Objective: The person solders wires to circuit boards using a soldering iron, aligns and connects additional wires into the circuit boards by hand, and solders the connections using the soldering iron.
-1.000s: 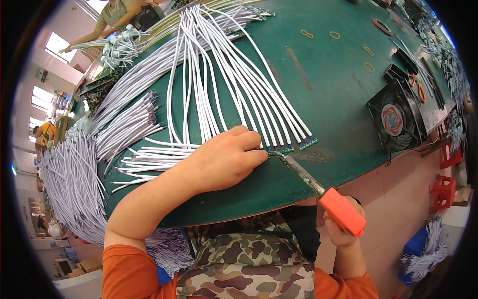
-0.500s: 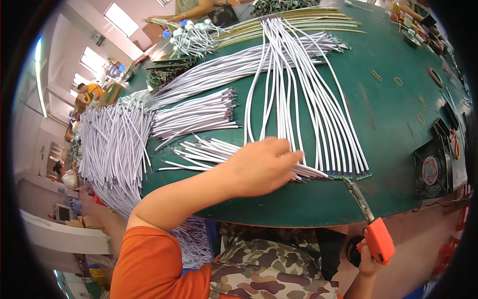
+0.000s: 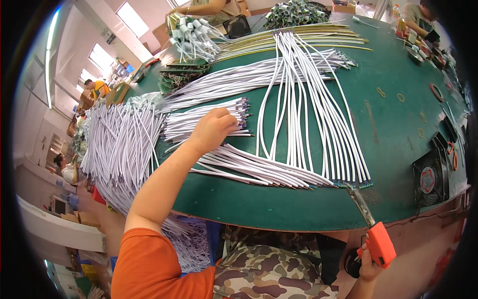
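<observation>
My right hand [image 3: 369, 268] grips the red handle of a soldering iron [image 3: 381, 244] below the table's near edge. The iron's tip points up and left at a row of small green circuit boards [image 3: 366, 185], where white cables [image 3: 326, 119] end side by side. My left hand [image 3: 213, 130] hovers over the right part of a short bundle of white cables [image 3: 184, 122], fingers curled down; what they pinch, if anything, is hidden. Just below that hand, a loose pile of white cables [image 3: 259, 168] stretches right to the boards.
A big heap of white cables [image 3: 117, 144] hangs over the left edge of the green table [image 3: 393, 144]. Farther back lie a long cable bundle [image 3: 224, 74], yellowish strips [image 3: 308, 37] and white-capped parts [image 3: 191, 35]. A black fan [image 3: 430, 177] stands at right. Other people work across the table.
My left hand has moved left and away from the boards to the short bundle. The loose cables near the boards now lie farther right. The iron has barely moved.
</observation>
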The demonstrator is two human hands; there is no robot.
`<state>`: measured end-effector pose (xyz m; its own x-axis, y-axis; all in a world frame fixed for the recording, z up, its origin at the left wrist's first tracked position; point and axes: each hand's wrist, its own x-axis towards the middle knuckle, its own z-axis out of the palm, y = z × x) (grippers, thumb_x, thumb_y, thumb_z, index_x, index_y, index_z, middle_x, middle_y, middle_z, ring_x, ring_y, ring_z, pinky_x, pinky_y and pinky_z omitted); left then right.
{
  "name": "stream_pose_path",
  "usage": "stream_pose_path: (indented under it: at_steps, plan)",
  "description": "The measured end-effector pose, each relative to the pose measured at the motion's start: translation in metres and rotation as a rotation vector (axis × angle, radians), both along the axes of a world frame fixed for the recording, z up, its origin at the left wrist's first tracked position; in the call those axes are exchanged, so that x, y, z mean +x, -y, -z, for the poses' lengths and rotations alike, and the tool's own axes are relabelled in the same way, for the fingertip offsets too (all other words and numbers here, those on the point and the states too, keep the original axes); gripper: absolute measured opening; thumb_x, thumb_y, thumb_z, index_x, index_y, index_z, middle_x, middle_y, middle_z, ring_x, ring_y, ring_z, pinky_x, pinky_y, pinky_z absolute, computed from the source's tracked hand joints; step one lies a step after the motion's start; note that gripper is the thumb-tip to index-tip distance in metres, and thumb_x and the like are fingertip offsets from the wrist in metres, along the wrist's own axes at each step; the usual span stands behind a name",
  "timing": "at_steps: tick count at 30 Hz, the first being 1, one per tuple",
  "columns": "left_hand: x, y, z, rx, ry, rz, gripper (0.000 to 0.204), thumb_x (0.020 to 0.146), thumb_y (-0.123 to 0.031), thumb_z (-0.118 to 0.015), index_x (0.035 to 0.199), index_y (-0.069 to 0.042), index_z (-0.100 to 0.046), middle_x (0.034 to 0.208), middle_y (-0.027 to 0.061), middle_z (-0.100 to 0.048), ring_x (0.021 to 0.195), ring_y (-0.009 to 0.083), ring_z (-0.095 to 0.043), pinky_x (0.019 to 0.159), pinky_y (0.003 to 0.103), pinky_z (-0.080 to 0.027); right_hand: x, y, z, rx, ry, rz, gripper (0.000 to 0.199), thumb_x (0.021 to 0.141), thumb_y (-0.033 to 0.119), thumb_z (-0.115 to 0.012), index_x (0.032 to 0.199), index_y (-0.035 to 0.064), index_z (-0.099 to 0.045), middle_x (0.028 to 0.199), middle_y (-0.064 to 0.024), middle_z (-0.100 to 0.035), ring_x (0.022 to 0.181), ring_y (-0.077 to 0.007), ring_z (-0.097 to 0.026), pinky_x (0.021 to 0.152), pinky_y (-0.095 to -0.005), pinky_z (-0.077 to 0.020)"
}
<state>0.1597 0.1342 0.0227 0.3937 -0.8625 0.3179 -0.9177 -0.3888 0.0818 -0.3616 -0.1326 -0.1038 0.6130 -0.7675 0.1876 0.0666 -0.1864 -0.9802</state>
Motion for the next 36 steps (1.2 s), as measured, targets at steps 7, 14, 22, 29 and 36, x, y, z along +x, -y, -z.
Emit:
stream_pose_path:
  at_steps: [7,14,22,29,36]
  plan:
    - [-0.018,0.024,-0.020,-0.166,-0.053,0.126,0.016,0.085,-0.001,-0.075,0.099,-0.004,-0.068,0.093,0.0120,-0.064,0.083,0.0340,-0.064,0.073,0.041,-0.053,0.003,0.003,-0.012,-0.169,0.026,-0.108,0.037,0.091,0.003,-0.068,0.126,-0.0089,-0.062,0.113,-0.0168,-0.070,0.090,-0.0172,-0.067,0.076,-0.0305,-0.0577]
    - [-0.085,0.082,-0.041,-0.148,-0.373,0.438,0.040,0.085,0.005,-0.074,0.122,-0.011,-0.069,0.092,0.0090,-0.056,0.080,0.0270,-0.057,0.070,0.036,-0.049,0.038,-0.017,-0.047,-0.229,0.023,0.022,0.016,0.080,0.014,-0.075,0.089,0.0022,-0.069,0.083,-0.0097,-0.067,0.070,-0.0274,-0.065,0.064,-0.0364,-0.0517]
    - [-0.126,0.129,-0.022,-0.027,-0.741,0.508,0.031,0.089,0.000,-0.074,0.117,-0.008,-0.068,0.089,0.0076,-0.056,0.082,0.0246,-0.058,0.073,0.036,-0.049,0.013,-0.002,-0.027,-0.472,-0.057,-0.049,0.036,0.079,0.016,-0.077,0.109,-0.0006,-0.068,0.103,-0.0155,-0.070,0.077,-0.0325,-0.071,0.069,-0.0391,-0.0574]
    - [-0.151,0.150,-0.010,0.037,-0.839,0.408,0.029,0.087,-0.006,-0.077,0.113,-0.004,-0.064,0.086,0.0081,-0.059,0.077,0.0240,-0.060,0.071,0.037,-0.050,0.007,0.003,-0.021,-0.487,-0.025,-0.074,0.046,0.078,0.016,-0.079,0.118,-0.0031,-0.065,0.114,-0.0169,-0.069,0.084,-0.0342,-0.073,0.074,-0.0410,-0.0592]
    - [-0.152,0.160,0.003,-0.003,-0.308,0.718,0.026,0.079,-0.004,-0.077,0.104,-0.006,-0.070,0.090,0.0099,-0.065,0.081,0.0309,-0.066,0.069,0.039,-0.054,0.008,0.006,-0.021,-0.476,-0.020,-0.092,0.045,0.080,0.015,-0.079,0.118,-0.0029,-0.065,0.113,-0.0168,-0.069,0.086,-0.0347,-0.073,0.076,-0.0424,-0.0598]
